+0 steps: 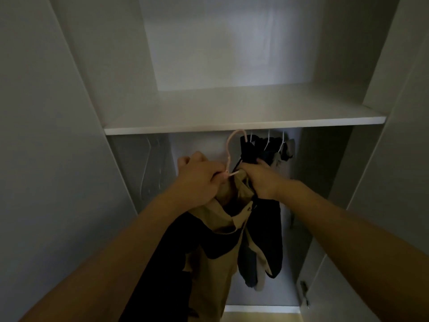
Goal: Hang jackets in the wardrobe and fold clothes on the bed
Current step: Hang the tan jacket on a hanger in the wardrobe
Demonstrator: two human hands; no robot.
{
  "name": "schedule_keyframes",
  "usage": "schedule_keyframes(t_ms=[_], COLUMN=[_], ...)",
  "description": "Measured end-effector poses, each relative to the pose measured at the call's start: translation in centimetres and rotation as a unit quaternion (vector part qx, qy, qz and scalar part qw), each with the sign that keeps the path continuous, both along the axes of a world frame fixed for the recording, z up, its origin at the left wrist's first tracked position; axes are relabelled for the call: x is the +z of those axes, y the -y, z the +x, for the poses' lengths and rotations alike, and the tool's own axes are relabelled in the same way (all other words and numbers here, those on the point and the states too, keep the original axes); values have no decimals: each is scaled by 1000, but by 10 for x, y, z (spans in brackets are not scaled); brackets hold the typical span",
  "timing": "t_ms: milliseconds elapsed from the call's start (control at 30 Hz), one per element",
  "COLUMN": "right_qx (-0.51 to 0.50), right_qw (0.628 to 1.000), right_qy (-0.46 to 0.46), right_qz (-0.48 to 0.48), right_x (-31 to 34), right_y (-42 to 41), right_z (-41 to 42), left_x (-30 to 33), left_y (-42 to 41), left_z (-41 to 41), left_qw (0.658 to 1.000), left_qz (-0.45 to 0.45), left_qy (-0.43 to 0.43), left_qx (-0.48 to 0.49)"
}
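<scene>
A tan and black jacket (216,247) hangs on a pink hanger (229,147), whose hook reaches up just under the wardrobe shelf (232,129). My left hand (197,180) grips the hanger at its neck together with the jacket's left shoulder. My right hand (260,180) holds the jacket's right shoulder, its fingertips against the dark clothes behind. Several dark jackets (267,149) hang on white hangers to the right. The rail itself is hidden behind the shelf edge.
The wardrobe's left inner wall (144,173) shows faint reflections of hangers. A door with a hinge (304,291) stands open at the lower right. The upper compartment (220,54) above the shelf holds nothing that I can see.
</scene>
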State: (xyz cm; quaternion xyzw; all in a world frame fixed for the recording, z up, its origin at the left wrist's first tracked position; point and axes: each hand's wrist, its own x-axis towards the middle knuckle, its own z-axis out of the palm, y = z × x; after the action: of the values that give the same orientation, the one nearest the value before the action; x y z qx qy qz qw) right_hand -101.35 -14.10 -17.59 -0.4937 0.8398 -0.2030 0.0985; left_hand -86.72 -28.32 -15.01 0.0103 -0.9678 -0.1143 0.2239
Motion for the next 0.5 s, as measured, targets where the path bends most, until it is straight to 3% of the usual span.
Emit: schedule_keyframes(t_ms=[67, 100, 133, 200, 233, 300, 333, 433, 500], right_qx=[-40, -64, -72, -92, -101, -98, -71, -35, -18], right_qw=[976, 940, 914, 887, 894, 915, 925, 975, 975], right_qy=[136, 260, 317, 358, 342, 278, 268, 127, 99], right_qz=[-164, -212, -241, -277, -273, -275, -259, -181, -197], right_x=[5, 1, -3, -5, -6, -17, -25, -41, -49], right_y=[25, 36, 42, 55, 62, 73, 79, 97, 112], right_z=[6, 8, 11, 23, 30, 31, 30, 35, 37], left_x=[-1, -5, -8, -15, -25, -43, -51, -65, -69], left_y=[9, 17, 26, 41, 50, 57, 55, 46, 41], left_z=[14, 23, 35, 65, 81, 105, 114, 126, 124], left_qw=[999, 995, 984, 917, 878, 854, 864, 898, 893], left_qz=[31, 87, 170, 379, 457, 485, 464, 397, 385], left_qy=[-25, -31, -24, 55, 105, 175, 186, 133, 93], left_qx=[10, 24, 52, 108, 101, 64, 64, 132, 213])
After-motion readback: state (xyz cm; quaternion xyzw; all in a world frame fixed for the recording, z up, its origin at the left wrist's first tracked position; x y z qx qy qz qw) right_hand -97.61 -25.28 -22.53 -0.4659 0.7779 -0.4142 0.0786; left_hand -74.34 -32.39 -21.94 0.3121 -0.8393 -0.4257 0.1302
